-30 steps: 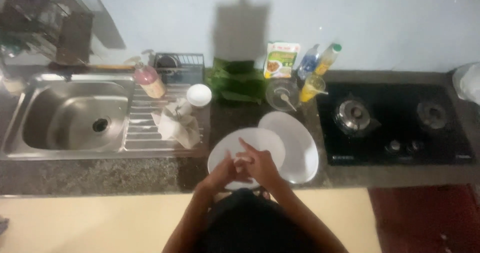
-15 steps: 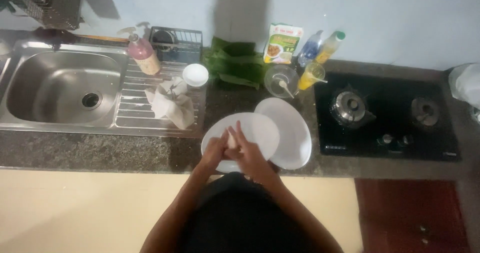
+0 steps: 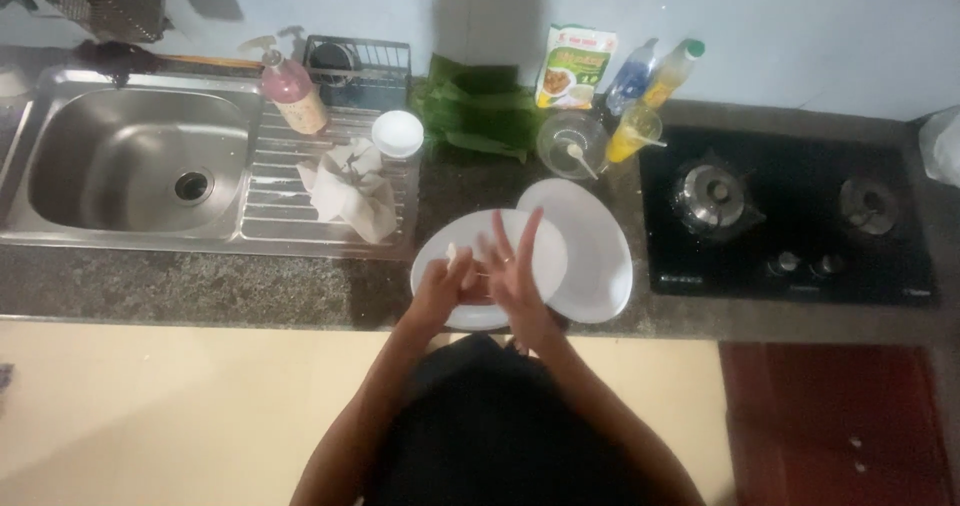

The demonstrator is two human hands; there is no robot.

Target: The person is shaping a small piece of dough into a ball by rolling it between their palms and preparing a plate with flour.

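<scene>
Hands meet over the front white plate (image 3: 530, 256) at the counter's (image 3: 200, 291) near edge, the left hand (image 3: 445, 281) pinching a small pale bit, the right hand (image 3: 515, 266) open-fingered against it, so anything dropped lands on that plate overlapping a second plate (image 3: 595, 256).

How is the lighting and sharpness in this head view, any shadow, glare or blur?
Head view: dim and grainy; a dark shadow falls on the wall above the green leaves; the white plates are the brightest area, without harsh glare; left hand and right hand look soft, fingers slightly smeared.
</scene>
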